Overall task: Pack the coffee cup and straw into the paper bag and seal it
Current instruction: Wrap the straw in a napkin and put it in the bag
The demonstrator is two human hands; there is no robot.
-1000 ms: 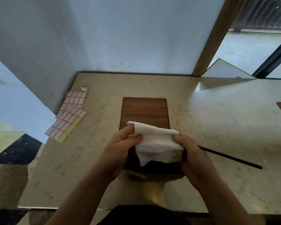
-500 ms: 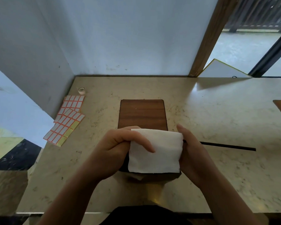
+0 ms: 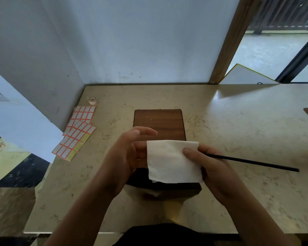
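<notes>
Pale marbled surface (image 3: 238, 121) tucked into a corner of blue-grey walls, and both hands are busy at its near edge. Right hand (image 3: 215, 173) has the folded white napkin (image 3: 171, 160) pinched, thumb pressed flat on its right side, and the black straw (image 3: 252, 162) runs out from under that same hand, angling right and slightly toward the camera across the stone; whether the straw is gripped or just lying beneath, I can't tell. Left hand (image 3: 126, 157) is loose, fingers (image 3: 146, 132) spread and curled in the air, its lower fingertips just reaching the napkin's left edge. Beneath the napkin sits something dark brown (image 3: 167, 188), mostly covered, hard to make out. Behind the hands, a wooden board (image 3: 158, 123) lies flat on the surface. Off to the left, sheets of red-bordered labels (image 3: 76, 132) overlap each other, with a small roll of tape (image 3: 92, 100) standing just beyond them near the wall.
</notes>
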